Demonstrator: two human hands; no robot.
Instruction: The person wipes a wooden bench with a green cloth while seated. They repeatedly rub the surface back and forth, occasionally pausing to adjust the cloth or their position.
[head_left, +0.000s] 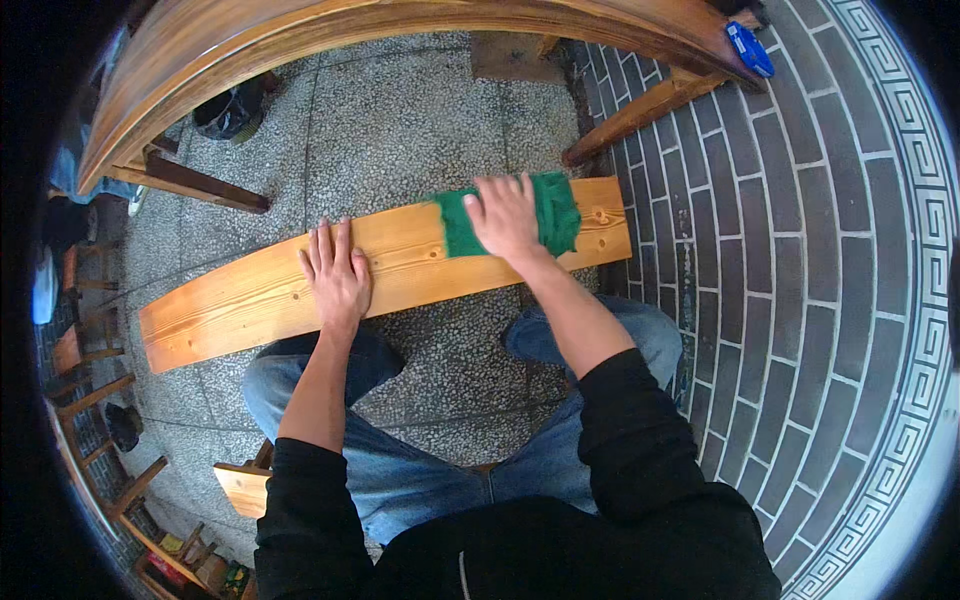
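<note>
Across the space before my knees lies a long varnished wooden bench top (409, 281), with knots and grain showing. My left hand (337, 277) rests flat on the wood left of its middle, fingers slightly apart, holding nothing. On the right part of the bench, a green cloth (559, 214) lies bunched and rumpled. Pressed down on that cloth is my right hand (506, 217), its palm hiding part of the fabric. What supports the bench is hidden beneath it.
A wooden table (420, 16) spans the top, its legs (622, 124) on the speckled floor (390, 120). A blue object (750, 49) sits at its right end. The brick wall (757, 247) runs close on the right. Wooden stools (105, 397) stand far left; a wooden seat (244, 487) is beside me.
</note>
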